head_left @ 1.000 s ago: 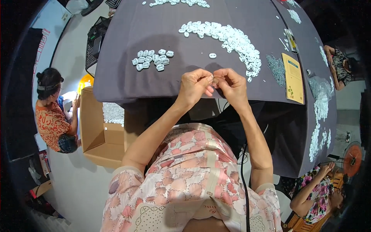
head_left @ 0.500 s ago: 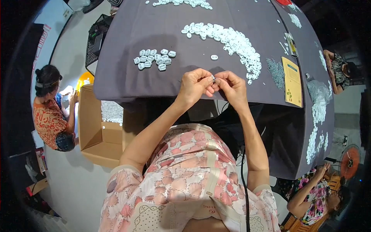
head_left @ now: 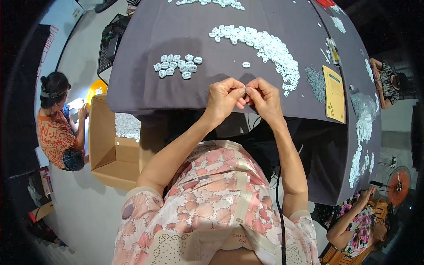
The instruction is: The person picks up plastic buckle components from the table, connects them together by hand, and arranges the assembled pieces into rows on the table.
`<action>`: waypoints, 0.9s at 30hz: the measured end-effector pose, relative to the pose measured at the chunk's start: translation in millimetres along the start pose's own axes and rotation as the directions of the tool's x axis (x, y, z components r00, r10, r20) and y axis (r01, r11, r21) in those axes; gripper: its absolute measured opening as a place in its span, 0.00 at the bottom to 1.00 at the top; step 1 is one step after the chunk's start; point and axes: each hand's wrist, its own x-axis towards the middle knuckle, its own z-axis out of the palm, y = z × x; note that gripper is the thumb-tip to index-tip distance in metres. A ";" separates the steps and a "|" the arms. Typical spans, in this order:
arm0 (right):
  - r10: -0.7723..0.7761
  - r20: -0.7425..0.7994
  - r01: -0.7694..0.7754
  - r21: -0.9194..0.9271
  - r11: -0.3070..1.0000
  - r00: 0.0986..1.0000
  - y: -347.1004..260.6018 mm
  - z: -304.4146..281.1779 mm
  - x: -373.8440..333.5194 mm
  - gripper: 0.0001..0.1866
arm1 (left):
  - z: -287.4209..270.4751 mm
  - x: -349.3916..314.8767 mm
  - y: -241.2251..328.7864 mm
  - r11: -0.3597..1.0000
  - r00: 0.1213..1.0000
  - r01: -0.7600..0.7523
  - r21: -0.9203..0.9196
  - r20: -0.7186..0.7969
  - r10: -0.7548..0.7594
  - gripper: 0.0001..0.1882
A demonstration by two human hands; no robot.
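My left hand and my right hand meet over the near edge of the dark-covered table. Both are closed, thumbs and forefingers pinched together around a tiny part that the fingers almost wholly hide. Just beyond the fingertips lies a single white oval plastic piece with dark holes. To the left sits a group of assembled-looking pale oval pieces. A long curved heap of loose white oval pieces stretches from beyond my hands round to the right.
Right of the heap are a pile of small grey parts, a yellow booklet and a clear plastic bag. An open cardboard box with white pieces stands at left. Other people sit left and right. A black cable hangs before me.
My hands stay pinched together almost in place, with the fingertips drawn closer. The small part that showed between them is now mostly covered. The pieces on the table look unchanged.
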 end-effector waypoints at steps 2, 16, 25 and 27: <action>0.026 0.020 -0.027 0.012 1.000 0.999 -0.4 -1.4 3.3 0.05 | 1.2 1.0 1.8 0.999 1.000 -0.027 0.018 -0.015 0.027 0.05; -0.163 -0.018 0.145 -0.369 0.918 0.986 -2.2 -22.3 55.1 0.09 | -8.2 4.7 11.5 0.960 0.993 0.096 -0.264 -0.043 -0.112 0.05; -0.216 0.002 0.183 -0.542 0.821 0.976 -4.0 -9.9 56.1 0.06 | -11.1 7.0 11.2 0.946 0.991 0.100 -0.308 -0.053 -0.122 0.05; 0.073 -0.106 -0.090 -0.168 0.982 0.992 -3.0 -5.2 44.6 0.05 | -11.3 6.4 12.1 0.953 0.990 0.103 -0.285 -0.061 -0.125 0.05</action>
